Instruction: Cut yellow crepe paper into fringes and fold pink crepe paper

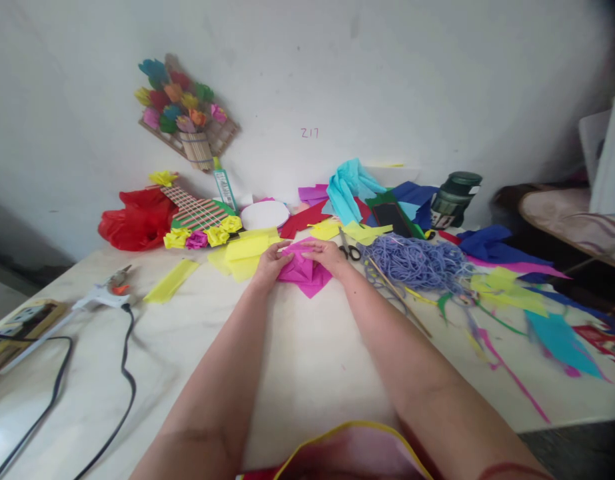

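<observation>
Both my hands rest on a sheet of magenta tissue paper (307, 275) at the middle of the white table (307, 360). My left hand (271, 261) pinches its left edge, fingers curled on the paper. My right hand (327, 255) presses down on the folded right part with fingers together. Yellow tissue sheets (244, 253) lie just left of the magenta one. Scissors (348, 248) lie right beside my right hand.
A glue gun (104, 291) with a black cord lies at left. A tangle of purple yarn (417, 261), wooden sticks and coloured paper scraps fill the right side. Paper flowers, a red bag (137, 219), a white lid and a dark jar (452, 200) stand along the wall.
</observation>
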`<state>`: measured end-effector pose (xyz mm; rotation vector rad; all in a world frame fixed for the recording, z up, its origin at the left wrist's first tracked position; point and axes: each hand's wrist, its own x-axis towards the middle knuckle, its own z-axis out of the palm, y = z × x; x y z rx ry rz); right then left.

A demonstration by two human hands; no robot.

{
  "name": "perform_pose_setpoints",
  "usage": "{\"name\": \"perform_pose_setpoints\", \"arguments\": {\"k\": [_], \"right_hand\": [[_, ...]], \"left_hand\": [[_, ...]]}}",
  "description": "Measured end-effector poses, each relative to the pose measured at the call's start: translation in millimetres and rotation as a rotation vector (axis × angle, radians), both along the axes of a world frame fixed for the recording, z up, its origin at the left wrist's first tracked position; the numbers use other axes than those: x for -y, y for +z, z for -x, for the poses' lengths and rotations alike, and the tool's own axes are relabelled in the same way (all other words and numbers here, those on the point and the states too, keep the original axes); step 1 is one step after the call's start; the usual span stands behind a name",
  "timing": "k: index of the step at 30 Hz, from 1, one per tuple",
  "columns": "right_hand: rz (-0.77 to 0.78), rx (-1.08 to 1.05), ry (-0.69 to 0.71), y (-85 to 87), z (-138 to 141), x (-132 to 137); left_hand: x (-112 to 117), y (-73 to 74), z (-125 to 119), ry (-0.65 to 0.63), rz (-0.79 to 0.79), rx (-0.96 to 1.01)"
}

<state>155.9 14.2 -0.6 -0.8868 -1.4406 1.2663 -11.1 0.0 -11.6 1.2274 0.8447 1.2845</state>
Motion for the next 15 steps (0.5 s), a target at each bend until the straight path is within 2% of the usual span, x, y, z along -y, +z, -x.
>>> {"name": "perform_pose_setpoints", "arguments": {"k": [15], "right_hand": [[0.046,0.089,-0.009,-9.5,-1.0,-8.2]], "left_hand": [[1.9,2.6,-4.3,0.000,-0.044,-0.081]]}}
